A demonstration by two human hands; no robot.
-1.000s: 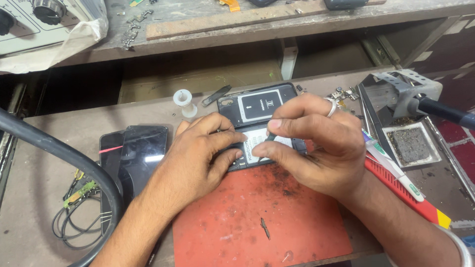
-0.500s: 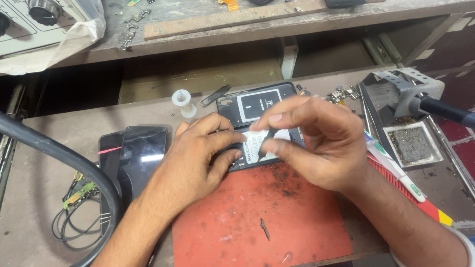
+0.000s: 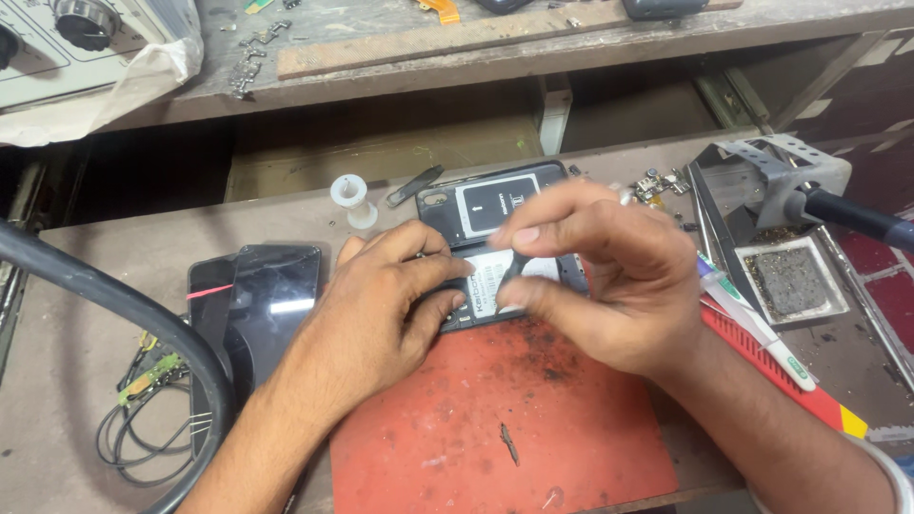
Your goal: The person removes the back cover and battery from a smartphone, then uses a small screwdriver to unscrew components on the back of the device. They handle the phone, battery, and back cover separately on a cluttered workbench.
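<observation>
Red rubber mat (image 3: 495,438) lies nearest us on the bench (image 3: 57,447), scuffed and dusty, and on its far edge rests the opened phone (image 3: 495,243), back cover off, its inner parts bare. Our left hand (image 3: 376,305) presses down on the phone's near left side, fingers curled closed against its edge to steady it. Our right hand (image 3: 595,276) hovers over the middle, thumb and forefinger pinched shut on a thin dark strip (image 3: 509,271) rising from the white-labelled battery area. We judge the phone light, stiff and fragile; hold it by its rim, never the exposed boards. Farther off stand a white spool (image 3: 352,198) and a soldering stand (image 3: 776,181)
</observation>
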